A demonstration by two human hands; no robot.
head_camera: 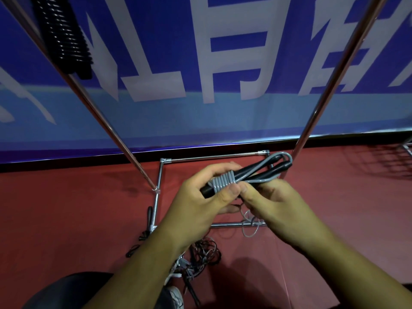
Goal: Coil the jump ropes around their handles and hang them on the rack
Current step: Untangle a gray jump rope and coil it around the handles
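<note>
Left hand (200,206) grips the black handles (249,171), thumb on the grey rope (224,180) coils wound round them. Right hand (274,204) pinches the rope just beside the coils. Bundle is held above the rack (104,121) base. Black rope (64,34) hangs by the left pole. Loose ropes (200,253) lie on the floor.

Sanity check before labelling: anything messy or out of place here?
Yes: a tangled heap of black and grey jump ropes lies uncoiled on the red floor beside the chrome rack's base bar; one grey loop trails over it.

Dim, soft focus, wide-angle edge distortion
</note>
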